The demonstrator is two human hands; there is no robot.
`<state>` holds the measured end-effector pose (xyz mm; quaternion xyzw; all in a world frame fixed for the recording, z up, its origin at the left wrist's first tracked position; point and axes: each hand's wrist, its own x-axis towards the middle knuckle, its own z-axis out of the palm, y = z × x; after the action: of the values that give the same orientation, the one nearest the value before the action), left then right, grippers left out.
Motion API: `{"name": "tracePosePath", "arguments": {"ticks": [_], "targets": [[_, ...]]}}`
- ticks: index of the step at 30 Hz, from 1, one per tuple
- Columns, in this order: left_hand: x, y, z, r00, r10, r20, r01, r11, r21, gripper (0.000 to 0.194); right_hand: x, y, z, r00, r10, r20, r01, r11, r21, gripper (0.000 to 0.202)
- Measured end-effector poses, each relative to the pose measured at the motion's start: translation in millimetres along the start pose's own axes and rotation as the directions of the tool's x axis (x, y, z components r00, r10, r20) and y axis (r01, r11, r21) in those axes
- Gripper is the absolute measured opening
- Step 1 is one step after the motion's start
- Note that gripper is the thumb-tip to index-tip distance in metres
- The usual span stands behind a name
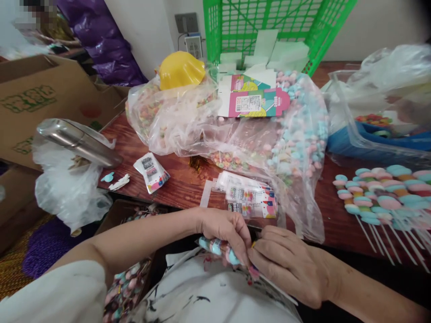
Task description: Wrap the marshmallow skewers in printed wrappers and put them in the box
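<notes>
At the lower centre of the frame, a wrapped skewer of pale blue, pink and brown marshmallows (218, 248) slanting across the lap, between bare left hand (224, 229) and bare right hand (289, 260). Left fingers narrowed and curled over the skewer's wrapping; right fingers bunched tight at its stick end, next to a small yellow-gold strip (253, 245), exact grip on the strip too hidden to tell. Just beyond the hands, on a reddish-brown wooden table (183, 190), clear packets with printed labels (251, 197); left of these, a small stack of white printed cards (151, 172). At left, a brushed-steel flask (79, 143), tilted against crumpled clear plastic (67, 193). At upper centre, a large clear bag of pastel sweets (299, 130), with a flattened pink, green and yellow printed carton (254, 101) on top and a green plastic crate (215, 27) behind. Near the crate, a yellow plastic bowl (182, 72), upturned. At the right edge, a pile of unwrapped marshmallow skewers on white sticks (387, 202), beside a blue tray (346, 137).
</notes>
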<state>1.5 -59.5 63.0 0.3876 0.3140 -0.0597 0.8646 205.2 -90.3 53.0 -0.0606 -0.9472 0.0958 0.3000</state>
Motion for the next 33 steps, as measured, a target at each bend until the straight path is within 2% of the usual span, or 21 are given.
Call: {"name": "tracePosePath", "arguments": {"ticks": [4, 8, 10, 12, 14, 15, 17, 18, 19, 20, 21, 22, 23, 24, 25, 26, 28, 29, 31, 32, 33], "targets": [[6, -2, -0.3, 0.998, -0.007, 0.066, 0.001, 0.996, 0.089, 0.021, -3, -1, 1, 0.998, -0.005, 0.061, 0.004, 1.000, 0.021, 0.023], [11, -3, -8.6, 0.992, 0.033, 0.125, -0.053, 0.986, 0.160, 0.024, 2, -6, 1, 0.998, -0.011, 0.065, 0.014, 0.999, -0.051, 0.020], [8, 5, -16.4, 0.988, 0.070, 0.135, -0.100, 0.968, 0.231, 0.024, 5, -9, 2, 0.996, 0.037, 0.075, -0.028, 0.993, -0.112, 0.018], [0, 19, -22.4, 0.986, 0.127, 0.111, -0.162, 0.899, 0.407, 0.020, 5, -10, 4, 0.991, 0.087, 0.098, -0.070, 0.983, -0.167, 0.017], [-13, 37, -19.6, 0.954, 0.301, 0.002, -0.224, 0.708, 0.670, 0.017, 3, -4, 6, 0.983, 0.137, 0.120, -0.107, 0.968, -0.226, 0.019], [-19, 45, -13.4, 0.892, 0.447, -0.062, -0.227, 0.563, 0.794, 0.017, 2, 2, 7, 0.978, 0.169, 0.119, -0.133, 0.957, -0.259, 0.019], [-31, 55, 7.6, 0.677, 0.730, -0.094, -0.152, 0.264, 0.952, 0.012, -1, 19, 4, 0.968, 0.241, 0.070, -0.209, 0.929, -0.304, 0.020], [-34, 55, 19.9, 0.589, 0.807, -0.047, -0.094, 0.127, 0.987, 0.010, -2, 29, 1, 0.958, 0.286, 0.016, -0.269, 0.915, -0.300, 0.019], [-35, 53, 31.0, 0.557, 0.829, 0.039, -0.057, -0.009, 0.998, 0.015, -1, 38, -5, 0.938, 0.342, -0.051, -0.343, 0.901, -0.266, 0.017], [-34, 47, 39.2, 0.549, 0.823, 0.147, -0.068, -0.132, 0.989, 0.020, -1, 46, -11, 0.902, 0.413, -0.126, -0.431, 0.880, -0.201, 0.016], [-30, 40, 43.1, 0.558, 0.797, 0.230, -0.103, -0.209, 0.972, 0.023, 1, 51, -17, 0.845, 0.496, -0.198, -0.522, 0.847, -0.105, 0.016], [-24, 33, 42.5, 0.561, 0.783, 0.269, -0.152, -0.222, 0.963, 0.024, 4, 52, -23, 0.769, 0.589, -0.249, -0.605, 0.796, 0.015, 0.015], [-16, 27, 37.7, 0.586, 0.767, 0.262, -0.208, -0.170, 0.963, 0.024, 7, 49, -26, 0.684, 0.678, -0.268, -0.667, 0.730, 0.147, 0.016], [-8, 23, 30.0, 0.552, 0.805, 0.219, -0.285, -0.065, 0.956, 0.019, 10, 43, -28, 0.605, 0.755, -0.251, -0.699, 0.655, 0.286, 0.017], [-2, 20, 21.0, 0.534, 0.837, 0.119, -0.334, 0.079, 0.939, 0.017, 13, 33, -26, 0.542, 0.816, -0.200, -0.703, 0.571, 0.425, 0.019], [3, 20, 12.5, 0.508, 0.861, 0.014, -0.388, 0.214, 0.897, 0.018, 16, 23, -23, 0.505, 0.855, -0.117, -0.683, 0.479, 0.551, 0.020], [6, 24, 1.6, 0.467, 0.864, -0.189, -0.514, 0.439, 0.737, 0.024, 18, 4, -10, 0.490, 0.867, 0.089, -0.596, 0.260, 0.760, 0.023], [4, 27, 0.0, 0.463, 0.854, -0.236, -0.572, 0.492, 0.656, 0.025, 19, -3, -2, 0.491, 0.853, 0.176, -0.557, 0.152, 0.816, 0.025], [-3, 28, 2.4, 0.442, 0.866, -0.236, -0.639, 0.488, 0.595, 0.023, 19, -7, 12, 0.477, 0.835, 0.273, -0.502, 0.004, 0.865, 0.030], [-7, 26, 4.6, 0.403, 0.887, -0.223, -0.644, 0.449, 0.619, 0.020, 19, -5, 17, 0.458, 0.846, 0.274, -0.484, -0.021, 0.875, 0.031], [-10, 22, 6.6, 0.344, 0.912, -0.224, -0.637, 0.402, 0.658, 0.018, 21, -2, 22, 0.435, 0.866, 0.246, -0.476, -0.010, 0.879, 0.030]]}}
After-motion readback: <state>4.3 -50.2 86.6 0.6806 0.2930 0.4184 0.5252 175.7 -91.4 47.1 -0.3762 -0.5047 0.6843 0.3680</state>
